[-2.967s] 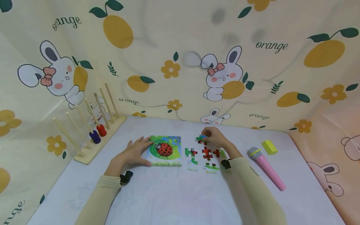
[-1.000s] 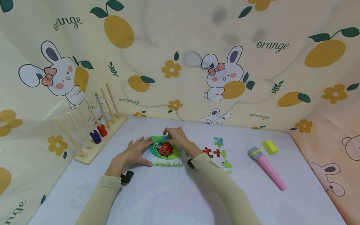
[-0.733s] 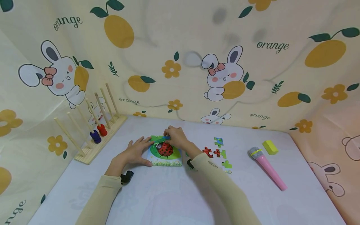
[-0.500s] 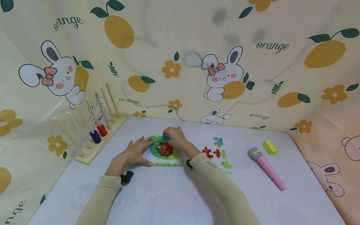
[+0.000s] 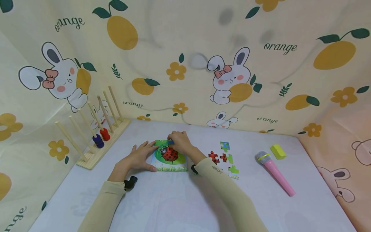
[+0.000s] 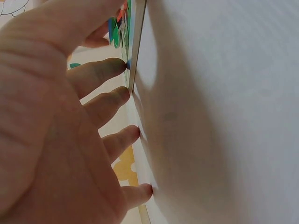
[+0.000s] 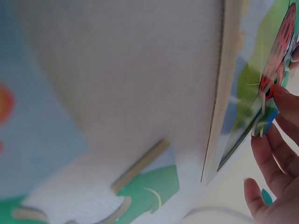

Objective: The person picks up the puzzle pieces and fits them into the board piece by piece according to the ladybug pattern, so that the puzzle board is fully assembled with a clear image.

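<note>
The square ladybug puzzle board (image 5: 171, 168) lies flat on the white table, with a wooden edge showing in the right wrist view. My left hand (image 5: 139, 158) rests at its left side, fingers spread, thumb at the lower corner and fingertips on the upper left edge. Over the top part of the board my right hand (image 5: 183, 143) pinches a small jigsaw piece (image 7: 268, 116), green and blue, between thumb and fingers. The piece is held tilted close against the picture, mostly covered by the fingers in the head view.
Loose jigsaw pieces lie right of the board, among them a blue-green one (image 5: 224, 146) and a red one (image 5: 214, 157); my right forearm hides others. Further right are a pink microphone (image 5: 276, 175) and a yellow-green block (image 5: 278, 151). A wooden peg rack (image 5: 87, 163) stands left.
My right hand has carried the jigsaw piece left from the loose pieces to the board's top, then shifted only slightly there. My left hand has stayed in place.
</note>
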`<state>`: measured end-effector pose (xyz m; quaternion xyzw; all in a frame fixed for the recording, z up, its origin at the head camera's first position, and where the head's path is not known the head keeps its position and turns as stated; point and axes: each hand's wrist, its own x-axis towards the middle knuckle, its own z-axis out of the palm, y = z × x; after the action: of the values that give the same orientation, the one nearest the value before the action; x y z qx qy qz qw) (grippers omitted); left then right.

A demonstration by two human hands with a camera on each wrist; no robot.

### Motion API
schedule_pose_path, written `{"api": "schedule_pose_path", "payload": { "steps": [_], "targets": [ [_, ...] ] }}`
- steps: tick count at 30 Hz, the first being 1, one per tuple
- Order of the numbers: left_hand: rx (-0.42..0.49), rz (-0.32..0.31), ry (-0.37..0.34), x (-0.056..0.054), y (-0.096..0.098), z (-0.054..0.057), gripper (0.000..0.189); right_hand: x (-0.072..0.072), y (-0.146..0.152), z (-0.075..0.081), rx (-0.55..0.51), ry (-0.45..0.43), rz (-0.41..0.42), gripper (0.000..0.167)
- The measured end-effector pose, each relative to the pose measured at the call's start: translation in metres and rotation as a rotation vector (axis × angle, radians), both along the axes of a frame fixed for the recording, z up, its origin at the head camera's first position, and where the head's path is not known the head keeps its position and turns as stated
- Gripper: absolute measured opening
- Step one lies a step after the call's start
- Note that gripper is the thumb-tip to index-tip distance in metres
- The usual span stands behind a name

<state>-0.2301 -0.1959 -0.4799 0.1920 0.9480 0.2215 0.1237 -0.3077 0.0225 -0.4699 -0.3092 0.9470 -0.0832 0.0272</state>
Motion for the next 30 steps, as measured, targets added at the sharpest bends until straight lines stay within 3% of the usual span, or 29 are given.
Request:
{"api": "schedule_pose_path", "payload": {
  "steps": [30],
  "targets": [
    [-0.021,0.006,-0.01,-0.0026,-0.0006,-0.0052,0.104,0.0027,-0.001,0.0003,-0.015,-0.045,-0.002,0.028]
  ]
}}
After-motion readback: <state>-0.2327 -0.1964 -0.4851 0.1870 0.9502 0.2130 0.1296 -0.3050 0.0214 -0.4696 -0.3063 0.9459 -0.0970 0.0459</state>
